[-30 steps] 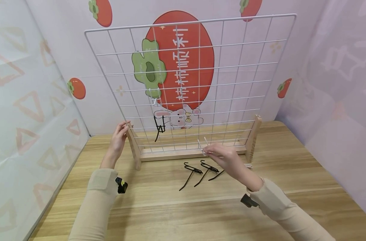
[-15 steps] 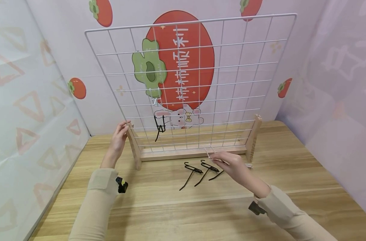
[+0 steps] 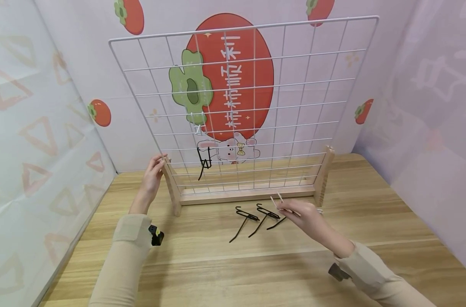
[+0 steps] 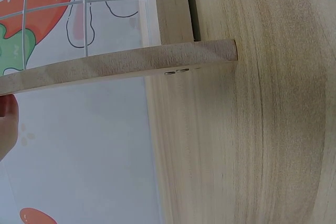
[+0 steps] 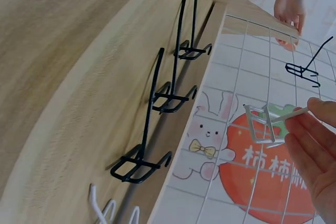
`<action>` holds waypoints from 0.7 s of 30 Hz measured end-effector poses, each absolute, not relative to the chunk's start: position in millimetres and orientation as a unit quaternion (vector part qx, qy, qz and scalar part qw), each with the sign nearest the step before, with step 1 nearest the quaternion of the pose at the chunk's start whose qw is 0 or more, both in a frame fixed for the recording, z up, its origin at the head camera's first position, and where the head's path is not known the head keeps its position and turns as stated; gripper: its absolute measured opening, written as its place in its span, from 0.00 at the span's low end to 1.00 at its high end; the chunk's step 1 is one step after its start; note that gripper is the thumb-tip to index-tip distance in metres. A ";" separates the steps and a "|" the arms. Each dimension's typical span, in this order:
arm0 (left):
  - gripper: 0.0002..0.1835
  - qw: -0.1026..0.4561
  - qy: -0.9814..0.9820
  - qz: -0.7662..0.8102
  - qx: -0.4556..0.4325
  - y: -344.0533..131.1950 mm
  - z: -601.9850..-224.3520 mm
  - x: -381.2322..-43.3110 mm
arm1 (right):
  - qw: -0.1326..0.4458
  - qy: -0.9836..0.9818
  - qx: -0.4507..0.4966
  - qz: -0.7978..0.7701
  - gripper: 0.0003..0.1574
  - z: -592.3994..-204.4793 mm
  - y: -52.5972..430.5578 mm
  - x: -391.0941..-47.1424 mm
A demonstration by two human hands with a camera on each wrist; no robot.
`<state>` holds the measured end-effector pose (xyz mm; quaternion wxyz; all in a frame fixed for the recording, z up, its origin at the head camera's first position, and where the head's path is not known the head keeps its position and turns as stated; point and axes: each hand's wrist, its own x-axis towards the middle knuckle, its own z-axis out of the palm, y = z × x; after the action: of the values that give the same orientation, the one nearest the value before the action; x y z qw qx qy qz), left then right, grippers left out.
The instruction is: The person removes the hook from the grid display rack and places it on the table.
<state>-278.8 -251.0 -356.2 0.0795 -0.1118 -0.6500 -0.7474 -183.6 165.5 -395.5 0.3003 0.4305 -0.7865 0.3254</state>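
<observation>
My right hand (image 3: 305, 215) pinches a white wire hook (image 5: 262, 125) by its straight prong, thumb against fingertips, in front of the rack's base. Its square end points away from the fingers. My left hand (image 3: 151, 181) grips the top of the wooden side post (image 3: 172, 192) of a white wire grid rack (image 3: 240, 89); only a little of that hand shows in the left wrist view. A black hook (image 3: 204, 164) hangs on the grid's lower left, with a white hook (image 3: 198, 129) just above it. Three black hooks (image 3: 245, 221) lie before the rack, one partly behind my right hand.
More white wire (image 5: 102, 211) lies on the table beyond the black hooks, mostly hidden by my right hand in the head view. The rack's right post (image 3: 324, 177) stands close behind that hand. A printed cloth (image 3: 294, 38) hangs behind the rack.
My right hand has drawn back from the grid's lower bars, moving right and toward me with the white hook still in its pinch. The left hand stays on the post.
</observation>
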 end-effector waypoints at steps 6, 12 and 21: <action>0.10 0.080 -0.650 -0.747 -0.111 -251.0 -356.2 -278.8 | 0.287 -0.796 0.428 0.319 0.20 -402.9 171.8 -182.8; 0.09 0.082 -0.649 -0.747 -0.114 -250.0 -356.0 -279.0 | 0.279 -0.802 0.430 0.308 0.20 -411.3 178.9 -181.0; 0.10 0.085 -0.649 -0.747 -0.114 -249.8 -356.0 -278.4 | 0.271 -0.803 0.440 0.297 0.19 -419.6 186.3 -179.6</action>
<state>-278.4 -249.8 -356.0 0.0854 -0.1141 -0.6490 -0.7474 -179.6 186.3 -419.6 0.2707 0.4400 -0.8029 0.2974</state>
